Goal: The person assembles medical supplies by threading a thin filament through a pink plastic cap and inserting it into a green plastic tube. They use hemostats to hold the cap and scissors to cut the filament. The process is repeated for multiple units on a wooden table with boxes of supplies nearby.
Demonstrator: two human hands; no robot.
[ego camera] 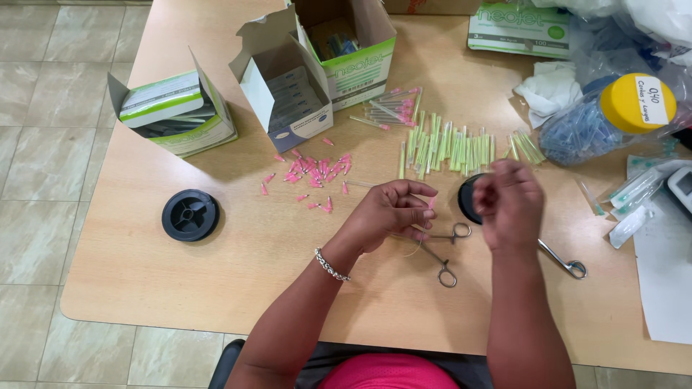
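**Small pink piece pinched over the forceps**

Head view: my left hand [389, 212] sits at the centre of the frame, just above the wooden surface [216, 288], its fingers drawn together around something thin; a small pink piece [432, 202] shows at the fingertips. My right hand [509, 203] is raised just right of it, blurred, fingers curled inward; I cannot tell whether they hold anything. A silver bracelet [331, 265] circles my left wrist.

Below and between my hands a pair of steel forceps [441, 253] lies on the surface, ring handles apart. A second steel handle [566, 263] pokes out to the right of my right wrist. Behind my right hand a black round spool [467, 198] is partly hidden.

Left of centre, loose pink caps [311, 173] are scattered. Above my hands lies a row of green-sheathed needles [450, 148]. Further left rests another black spool [190, 215]. In the upper left stand three open cardboard boxes [288, 86]. At the upper right a jar with a yellow lid [638, 103] lies on its side.
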